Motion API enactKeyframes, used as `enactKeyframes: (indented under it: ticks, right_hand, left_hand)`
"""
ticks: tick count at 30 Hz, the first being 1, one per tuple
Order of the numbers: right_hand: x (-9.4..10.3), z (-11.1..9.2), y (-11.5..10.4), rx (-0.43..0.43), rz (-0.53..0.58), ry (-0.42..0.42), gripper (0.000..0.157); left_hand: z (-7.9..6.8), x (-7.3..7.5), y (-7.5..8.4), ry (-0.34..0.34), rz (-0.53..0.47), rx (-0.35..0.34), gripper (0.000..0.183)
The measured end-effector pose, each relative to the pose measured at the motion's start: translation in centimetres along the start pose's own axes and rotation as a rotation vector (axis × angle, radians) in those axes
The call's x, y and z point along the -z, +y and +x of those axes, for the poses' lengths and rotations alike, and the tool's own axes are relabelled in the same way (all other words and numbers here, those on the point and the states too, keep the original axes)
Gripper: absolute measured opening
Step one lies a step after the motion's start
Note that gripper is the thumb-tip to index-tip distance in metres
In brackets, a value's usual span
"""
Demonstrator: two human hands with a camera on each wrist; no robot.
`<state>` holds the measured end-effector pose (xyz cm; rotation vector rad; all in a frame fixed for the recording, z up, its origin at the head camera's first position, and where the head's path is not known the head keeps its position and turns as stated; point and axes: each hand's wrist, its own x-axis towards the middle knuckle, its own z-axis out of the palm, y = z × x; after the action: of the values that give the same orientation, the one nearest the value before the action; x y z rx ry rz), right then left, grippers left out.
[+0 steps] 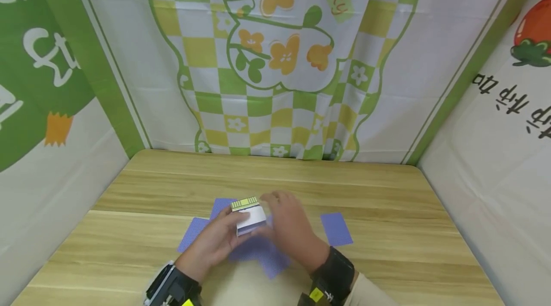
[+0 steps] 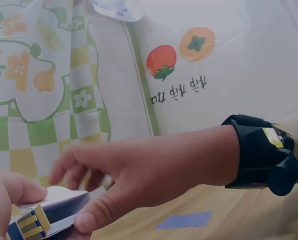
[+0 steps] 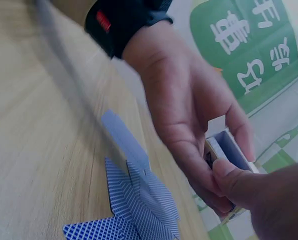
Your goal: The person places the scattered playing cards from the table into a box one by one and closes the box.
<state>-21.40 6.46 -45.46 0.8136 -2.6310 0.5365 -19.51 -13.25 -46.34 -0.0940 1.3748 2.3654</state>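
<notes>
My left hand [image 1: 219, 239] holds a small card box [image 1: 251, 217] with a yellow-striped end and white sides, thumb on its upper face and fingers beneath. In the right wrist view, the box [image 3: 234, 150] has its mouth uncovered, with a pale flap standing up and a bluish inside. My right hand [image 1: 290, 224] is at the box's right side, its thumb at the edge of the mouth and its other fingers loosely bent and spread from the thumb. Several blue-patterned playing cards [image 1: 273, 258] lie face down and overlapping on the table below both hands.
One more blue card [image 1: 336, 228] lies apart, to the right of my right hand. The wood-grain table [image 1: 387, 191] ends at a back curtain [image 1: 280, 124] with a checked print. Printed cloth walls stand at left and right. Each wrist wears a black strapped device [image 1: 333, 272].
</notes>
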Motion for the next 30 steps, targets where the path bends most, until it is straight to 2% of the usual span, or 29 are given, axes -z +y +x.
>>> enactKeyframes:
  ticks: [3,7,10,15,19,23,26,30]
  right_hand:
    - [-0.1,-0.2,0.2,-0.067,0.041,-0.055,0.091]
    - [-0.5,-0.8,1.0,-0.09,0.06,-0.119,0.096]
    - [-0.7,-1.5,2.0,-0.112,0.065,-0.154,0.089]
    - [-0.6,-3.0,3.7,-0.16,0.092,-0.188,0.068]
    - [-0.1,-4.2,5.2,-0.175,0.117,-0.176,0.057]
    - [0.9,-5.8,6.6,-0.209,0.096,-0.153,0.052]
    - [1.7,-7.3,7.4,-0.279,0.07,-0.151,0.052]
    - [2.5,-9.1,8.2,-0.325,0.061,-0.146,0.054]
  left_hand:
    - [-0.1,0.1,0.0,0.012,0.001,-0.004,0.063]
    - [-0.4,0.3,0.1,0.024,-0.006,-0.01,0.065]
    - [-0.5,0.5,0.3,0.038,-0.012,-0.016,0.067]
    - [-0.6,0.6,0.5,0.071,-0.027,-0.014,0.068]
    - [-0.6,0.8,0.7,0.087,-0.036,-0.02,0.066]
    - [-0.8,1.1,0.9,0.082,-0.038,-0.019,0.064]
    - [-1.0,1.5,1.0,0.071,-0.036,-0.014,0.064]
    - [-1.4,2.0,1.3,0.079,-0.036,-0.016,0.067]
